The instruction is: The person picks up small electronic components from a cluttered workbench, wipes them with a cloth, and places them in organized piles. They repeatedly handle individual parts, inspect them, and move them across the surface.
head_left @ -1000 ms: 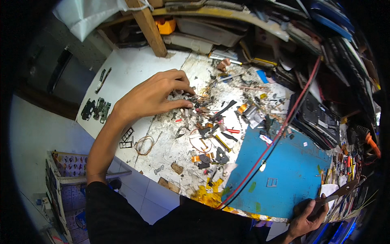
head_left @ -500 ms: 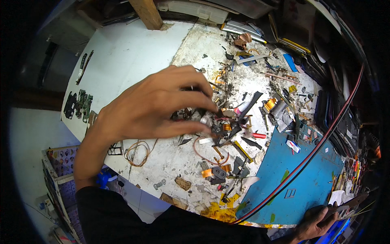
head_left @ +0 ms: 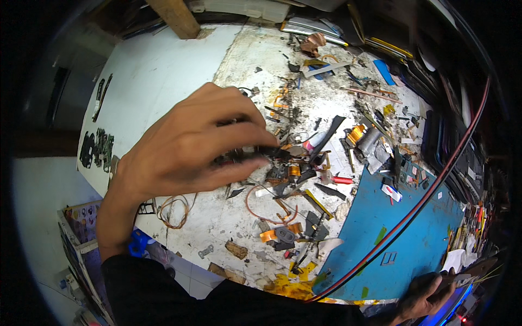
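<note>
Over scattered parts (head_left: pixel 285 234), left fingers (head_left: pixel 239 140) stand slightly parted, hold unclear; right fingers (head_left: pixel 433 284) grip dark strip (head_left: pixel 478 269).

No lettering or number is legible at this scale. Marked surfaces: a small white slip (head_left: pixel 391 192) with blue and red print, lying near the upper edge of the blue mat (head_left: pixel 418 239); a tiny white sticker (head_left: pixel 440 195), on the mat near its right side; a white label (head_left: pixel 471 173) on a black case in the stack at right; and, lower left, a sheet (head_left: pixel 81 218) of small coloured pictures, its details blurred.
</note>
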`<control>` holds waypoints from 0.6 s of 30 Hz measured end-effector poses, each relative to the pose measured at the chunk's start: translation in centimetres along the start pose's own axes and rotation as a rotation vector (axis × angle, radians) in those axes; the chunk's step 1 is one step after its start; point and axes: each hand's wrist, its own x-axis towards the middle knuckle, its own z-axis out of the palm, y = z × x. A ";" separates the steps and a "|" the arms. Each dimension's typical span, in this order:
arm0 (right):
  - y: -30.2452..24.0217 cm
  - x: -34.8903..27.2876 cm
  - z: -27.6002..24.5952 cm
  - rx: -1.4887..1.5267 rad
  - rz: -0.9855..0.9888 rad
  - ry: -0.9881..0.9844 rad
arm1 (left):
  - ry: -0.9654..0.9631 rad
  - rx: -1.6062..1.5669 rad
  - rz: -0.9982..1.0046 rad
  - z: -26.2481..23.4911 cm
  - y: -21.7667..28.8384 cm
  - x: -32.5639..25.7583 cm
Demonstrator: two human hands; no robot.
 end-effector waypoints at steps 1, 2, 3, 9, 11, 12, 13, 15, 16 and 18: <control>0.0 -0.1 0.0 -0.002 -0.004 0.003 | 0.026 0.009 -0.023 0.1 0.0 0.2; 0.1 -0.1 0.0 -0.003 -0.007 0.006 | 0.055 0.010 -0.049 0.1 0.1 0.3; 0.1 -0.1 0.0 0.016 -0.016 0.004 | 0.047 -0.023 -0.080 0.1 0.4 0.5; -0.2 -0.4 0.4 0.107 0.006 0.014 | -0.003 0.068 0.030 1.9 2.5 1.7; -0.4 -0.4 0.6 0.093 -0.032 0.030 | 0.011 0.121 0.036 2.2 2.9 1.9; -0.5 -0.5 0.7 0.105 -0.035 0.041 | 0.014 0.108 0.016 2.2 2.9 1.9; -0.6 -0.5 0.7 0.141 -0.016 0.058 | 0.018 0.095 -0.003 2.0 2.7 1.9; -0.7 -0.5 0.7 0.114 -0.016 0.052 | 0.056 0.098 -0.006 1.8 2.4 1.9; -0.8 -0.5 0.7 0.115 -0.005 0.050 | 0.058 0.065 -0.007 1.7 2.2 2.0; -0.9 -0.6 0.6 0.078 -0.023 0.034 | 0.054 -0.007 -0.018 1.8 2.0 2.1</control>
